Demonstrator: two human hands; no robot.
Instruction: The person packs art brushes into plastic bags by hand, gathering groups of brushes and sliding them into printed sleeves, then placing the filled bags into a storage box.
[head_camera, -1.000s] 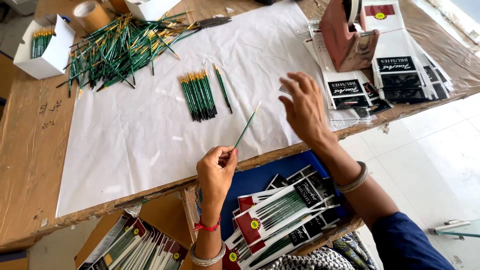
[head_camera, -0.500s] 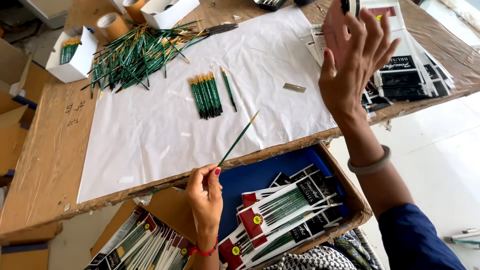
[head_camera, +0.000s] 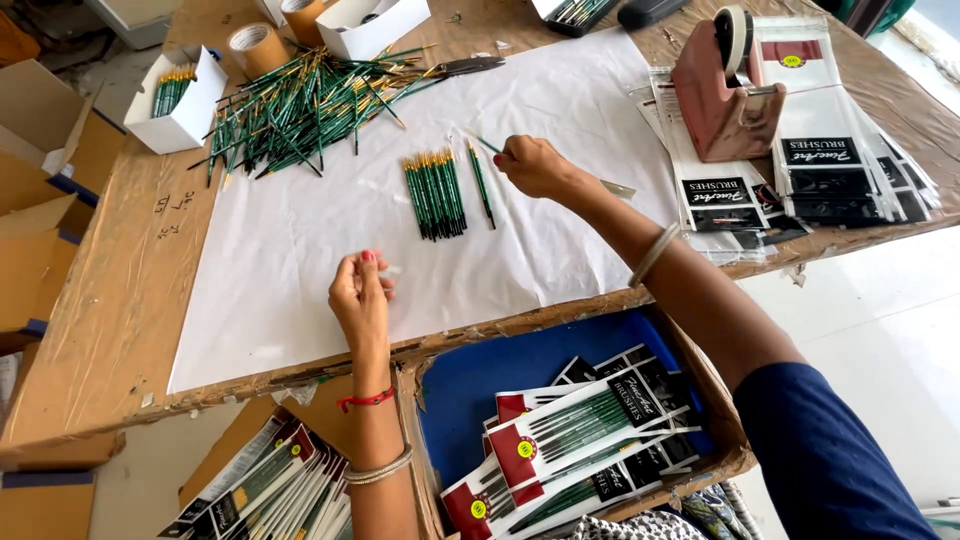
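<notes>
Right hand (head_camera: 535, 165) pinching one green brush (head_camera: 487, 146) beside small sorted row (head_camera: 435, 193); left hand (head_camera: 362, 292) pinched on clear scrap; large loose pile (head_camera: 300, 105) unsorted.

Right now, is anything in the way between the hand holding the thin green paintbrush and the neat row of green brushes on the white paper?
Nothing visible blocks it. The right hand holds a thin green paintbrush just right of the neat row of green brushes; only one single green brush lies on the white paper sheet between them.
</notes>
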